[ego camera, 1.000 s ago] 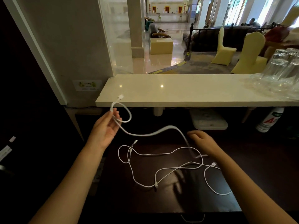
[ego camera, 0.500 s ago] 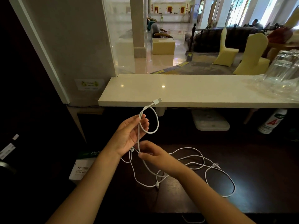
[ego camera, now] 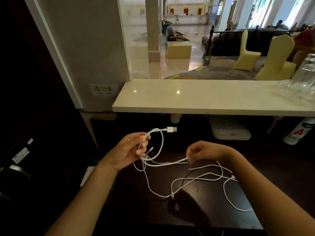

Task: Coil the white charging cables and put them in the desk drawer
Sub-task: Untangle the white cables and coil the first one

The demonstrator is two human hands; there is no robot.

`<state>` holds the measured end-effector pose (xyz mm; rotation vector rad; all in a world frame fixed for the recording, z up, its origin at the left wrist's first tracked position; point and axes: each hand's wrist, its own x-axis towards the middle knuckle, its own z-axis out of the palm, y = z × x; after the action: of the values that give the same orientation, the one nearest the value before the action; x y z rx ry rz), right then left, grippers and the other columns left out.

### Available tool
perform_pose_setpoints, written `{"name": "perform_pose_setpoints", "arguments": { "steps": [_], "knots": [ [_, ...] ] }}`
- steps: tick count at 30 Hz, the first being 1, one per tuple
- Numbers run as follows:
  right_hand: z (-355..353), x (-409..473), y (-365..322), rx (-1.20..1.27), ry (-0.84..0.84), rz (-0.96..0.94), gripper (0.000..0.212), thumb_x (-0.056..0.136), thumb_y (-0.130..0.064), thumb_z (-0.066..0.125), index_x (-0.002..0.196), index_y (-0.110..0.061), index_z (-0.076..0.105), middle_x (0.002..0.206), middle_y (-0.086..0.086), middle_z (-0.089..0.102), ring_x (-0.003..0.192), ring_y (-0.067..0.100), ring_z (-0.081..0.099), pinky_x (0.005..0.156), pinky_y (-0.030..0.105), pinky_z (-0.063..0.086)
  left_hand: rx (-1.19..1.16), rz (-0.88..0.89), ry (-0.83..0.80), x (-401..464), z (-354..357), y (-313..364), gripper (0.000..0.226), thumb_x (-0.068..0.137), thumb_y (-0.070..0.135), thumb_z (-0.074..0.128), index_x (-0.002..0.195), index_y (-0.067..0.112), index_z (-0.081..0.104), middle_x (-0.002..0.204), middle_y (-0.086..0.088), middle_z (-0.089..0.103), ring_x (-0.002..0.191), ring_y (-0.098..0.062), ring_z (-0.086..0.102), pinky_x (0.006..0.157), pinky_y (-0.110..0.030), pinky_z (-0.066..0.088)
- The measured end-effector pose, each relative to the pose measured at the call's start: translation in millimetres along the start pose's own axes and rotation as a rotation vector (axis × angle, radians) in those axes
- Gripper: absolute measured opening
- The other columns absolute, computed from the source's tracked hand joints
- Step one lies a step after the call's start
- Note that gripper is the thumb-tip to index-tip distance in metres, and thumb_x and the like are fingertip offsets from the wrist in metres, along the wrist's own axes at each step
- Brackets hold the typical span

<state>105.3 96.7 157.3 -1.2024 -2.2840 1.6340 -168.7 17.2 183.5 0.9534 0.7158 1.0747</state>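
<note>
Coiling cable [ego camera: 154, 147] between raised hands (left [ego camera: 127, 150], right [ego camera: 200, 151]) above desk [ego camera: 221, 210]

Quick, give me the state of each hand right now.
Left hand: holds a loop of the white cable.
Right hand: pinches the same cable further along.

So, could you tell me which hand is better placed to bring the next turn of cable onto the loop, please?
Probably the right. The right hand pinches the thick white cable leading off the loop, and can carry it across. The left hand already holds that loop with the USB plug.
</note>
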Motion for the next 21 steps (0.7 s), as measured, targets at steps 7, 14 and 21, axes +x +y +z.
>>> {"name": "perform_pose_setpoints", "arguments": {
  "steps": [7, 14, 21],
  "knots": [
    [-7.1, 12.1, -7.0, -0.217, 0.097, 0.102, 0.024, 0.079, -0.028, 0.071, 0.059, -0.021, 0.059, 0.057, -0.005, 0.056, 0.056, 0.005, 0.052, 0.066, 0.022, 0.044, 0.095, -0.14, -0.062, -10.6, -7.7, -4.2, 0.019, 0.073, 0.025, 0.073, 0.08, 0.009, 0.066, 0.053, 0.004, 0.055, 0.034, 0.0, 0.038, 0.038, -0.011, 0.034],
    [2.5, 26.8, -46.0, -0.13, 0.426, 0.16, 0.028, 0.081, -0.032, 0.068, 0.066, -0.014, 0.053, 0.06, 0.002, 0.044, 0.055, 0.013, 0.043, 0.051, 0.023, 0.04, 0.197, -0.23, 0.09, -7.6, -2.7, -20.2, 0.016, 0.089, 0.006, 0.047, 0.084, 0.004, 0.062, 0.058, -0.001, 0.057, 0.041, -0.005, 0.045, 0.043, -0.015, 0.039],
    [19.2, 26.7, -76.1, 0.252, 0.549, 0.076, 0.027, 0.092, -0.007, 0.042, 0.091, -0.005, 0.069, 0.067, 0.003, 0.05, 0.058, 0.012, 0.047, 0.053, 0.02, 0.044, 0.235, -0.197, 0.236, -4.2, 5.2, -31.6, 0.018, 0.094, 0.008, 0.044, 0.093, 0.004, 0.061, 0.071, -0.003, 0.063, 0.058, -0.008, 0.06, 0.057, -0.019, 0.051]
  ]
}}
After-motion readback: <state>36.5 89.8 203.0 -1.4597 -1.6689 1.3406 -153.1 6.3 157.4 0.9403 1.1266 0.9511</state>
